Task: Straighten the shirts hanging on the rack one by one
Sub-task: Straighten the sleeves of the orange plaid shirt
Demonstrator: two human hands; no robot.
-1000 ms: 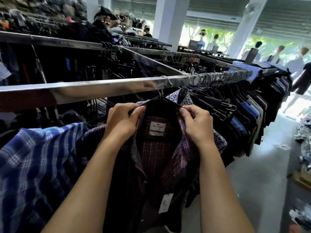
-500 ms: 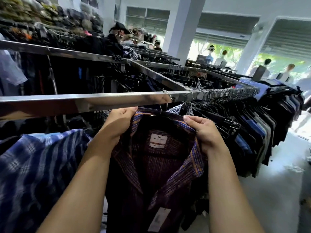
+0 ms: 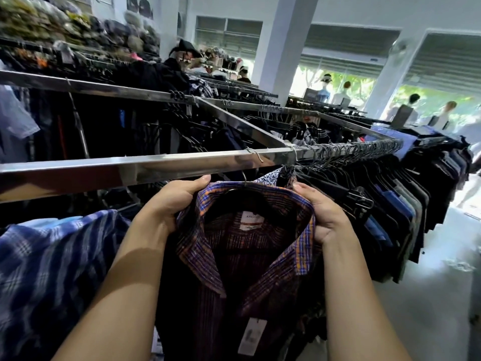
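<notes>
both hands grip collar (image 3: 250,201) — hanging

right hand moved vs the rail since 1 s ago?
Yes: the right hand has slid rightward along the shirt collar, farther from the hanger hook on the rail.

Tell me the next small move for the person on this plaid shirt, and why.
The left hand and right hand each grip one side of the collar of the plaid shirt, which is bunched up around the black hanger below the rail. So probably: slide both hands outward and down to the shoulders, seating the shirt evenly.
</notes>
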